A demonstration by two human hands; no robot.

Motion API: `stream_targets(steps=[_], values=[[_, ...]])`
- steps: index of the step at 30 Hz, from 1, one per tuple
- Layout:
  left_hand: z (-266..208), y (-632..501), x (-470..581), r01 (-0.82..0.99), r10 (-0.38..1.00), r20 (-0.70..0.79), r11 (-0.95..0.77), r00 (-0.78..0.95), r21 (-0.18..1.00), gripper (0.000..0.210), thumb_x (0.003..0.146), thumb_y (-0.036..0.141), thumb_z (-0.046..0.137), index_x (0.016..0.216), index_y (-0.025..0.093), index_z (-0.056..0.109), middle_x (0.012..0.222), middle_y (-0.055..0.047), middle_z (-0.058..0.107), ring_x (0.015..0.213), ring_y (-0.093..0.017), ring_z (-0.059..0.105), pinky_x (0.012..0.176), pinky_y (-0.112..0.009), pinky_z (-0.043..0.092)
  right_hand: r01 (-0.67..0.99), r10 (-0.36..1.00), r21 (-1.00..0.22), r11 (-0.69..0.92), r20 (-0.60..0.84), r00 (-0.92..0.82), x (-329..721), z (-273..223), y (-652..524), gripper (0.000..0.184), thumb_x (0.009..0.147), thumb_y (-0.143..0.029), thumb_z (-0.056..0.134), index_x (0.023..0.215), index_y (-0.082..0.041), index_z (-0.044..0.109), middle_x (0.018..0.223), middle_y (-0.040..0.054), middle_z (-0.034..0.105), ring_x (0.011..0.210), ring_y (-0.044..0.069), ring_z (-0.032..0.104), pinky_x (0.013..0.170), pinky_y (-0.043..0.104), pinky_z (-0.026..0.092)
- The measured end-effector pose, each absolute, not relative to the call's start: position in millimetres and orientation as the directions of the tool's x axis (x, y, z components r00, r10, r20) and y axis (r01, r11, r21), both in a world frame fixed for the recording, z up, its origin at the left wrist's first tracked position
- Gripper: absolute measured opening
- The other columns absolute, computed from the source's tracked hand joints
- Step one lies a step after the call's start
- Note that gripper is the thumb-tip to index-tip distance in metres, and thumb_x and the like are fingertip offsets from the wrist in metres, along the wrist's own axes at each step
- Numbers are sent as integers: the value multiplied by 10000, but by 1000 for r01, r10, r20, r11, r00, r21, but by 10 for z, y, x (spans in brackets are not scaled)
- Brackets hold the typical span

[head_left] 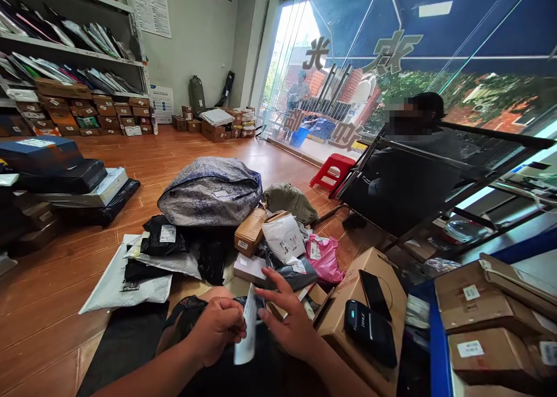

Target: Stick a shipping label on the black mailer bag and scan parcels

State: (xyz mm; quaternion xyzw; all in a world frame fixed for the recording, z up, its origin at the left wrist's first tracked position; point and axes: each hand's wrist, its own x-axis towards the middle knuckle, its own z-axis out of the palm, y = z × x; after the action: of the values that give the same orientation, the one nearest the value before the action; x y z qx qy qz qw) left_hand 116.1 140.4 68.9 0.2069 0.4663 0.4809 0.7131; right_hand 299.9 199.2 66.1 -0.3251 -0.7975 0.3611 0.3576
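Note:
My left hand (pixel 219 326) pinches a white paper label strip (pixel 247 327) that stands on edge over a black plastic parcel bag (pixel 191 318) on my lap. My right hand (pixel 290 318) is spread with fingers apart just right of the strip, touching its edge and the bag. To the right a black handheld label printer (pixel 369 332) and a black phone (pixel 375 295) lie on a cardboard box (pixel 343 313).
A heap of parcels lies on the wooden floor ahead: a large grey patterned sack (pixel 211 191), a pink bag (pixel 324 259), white and black mailers, a brown box (pixel 250 231). A person sits behind a dark frame (pixel 435 170) at right. A red stool (pixel 333 169) stands beyond. Shelves hold packages at left.

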Motion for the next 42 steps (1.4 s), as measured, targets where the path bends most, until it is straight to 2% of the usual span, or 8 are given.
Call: stream_targets(steps=[4, 9, 19, 23, 28, 32, 38, 42], values=[[684, 1417, 1161, -426, 924, -381, 353, 19, 833, 145, 513, 243, 656, 456, 155, 555, 407, 21, 511, 408, -71, 400, 460, -221, 274, 271, 778, -772, 575, 412, -475, 2848, 717, 1797, 162, 834, -303, 688, 979, -281, 758, 961, 96, 709, 904, 241, 663, 803, 373, 544], [717, 1414, 1119, -217, 961, -273, 259, -36, 941, 211, 556, 248, 668, 400, 149, 565, 400, 26, 465, 439, -70, 340, 482, -236, 237, 185, 806, -887, 423, 275, -525, 2736, 748, 1751, 133, 781, -359, 755, 882, -277, 783, 862, 51, 751, 812, 226, 686, 752, 332, 538], [710, 1338, 952, 271, 976, 112, -58, -187, 961, 160, 579, 102, 581, 449, 188, 617, 506, -15, 598, 538, -142, 526, 556, -245, 391, 83, 890, -995, 63, 19, -455, 2712, 681, 1770, 329, 865, -526, 606, 835, -199, 625, 677, -18, 588, 598, 120, 512, 539, 217, 414], [640, 1315, 629, 429, 927, 333, -234, -172, 873, 146, 613, 89, 614, 537, 204, 663, 573, -25, 651, 559, -151, 592, 586, -250, 449, -143, 889, -966, -217, -135, -437, 2800, 585, 1836, 383, 814, -580, 651, 871, -224, 522, 516, -92, 500, 388, 62, 384, 373, 158, 258], [582, 1266, 302, 514, 891, 452, -368, -44, 775, 152, 620, 83, 672, 643, 221, 731, 812, -95, 759, 716, -202, 696, 689, -282, 526, -298, 822, -829, -473, -294, -488, 2845, 541, 1851, 381, 707, -464, 790, 845, -217, 535, 690, 3, 718, 554, 137, 665, 472, 191, 450], [473, 1194, 238, 545, 840, 492, -528, 228, 651, 158, 688, 78, 653, 685, 223, 717, 974, -132, 759, 702, -191, 711, 644, -277, 535, -327, 749, -714, -620, -414, -516, 2812, 532, 1840, 351, 599, -378, 840, 713, -187, 568, 632, 13, 719, 588, 155, 691, 519, 209, 495], [461, 1052, 227, 459, 427, 712, -873, 558, 164, 93, 732, 93, 567, 741, 185, 578, 880, -71, 758, 584, -129, 644, 476, -255, 413, -132, 727, -788, -601, -471, -499, 2802, 472, 1871, 406, 494, -294, 906, 647, -171, 552, 525, -46, 628, 448, 88, 560, 434, 183, 411], [639, 975, 109, 475, 408, 644, -877, 647, 79, 122, 764, 86, 513, 710, 192, 537, 694, -29, 709, 526, -119, 597, 449, -270, 378, 102, 706, -885, -453, -427, -565, 2892, 461, 2042, 369, 514, -277, 879, 714, -165, 589, 556, -54, 605, 481, 74, 513, 470, 187, 367]])
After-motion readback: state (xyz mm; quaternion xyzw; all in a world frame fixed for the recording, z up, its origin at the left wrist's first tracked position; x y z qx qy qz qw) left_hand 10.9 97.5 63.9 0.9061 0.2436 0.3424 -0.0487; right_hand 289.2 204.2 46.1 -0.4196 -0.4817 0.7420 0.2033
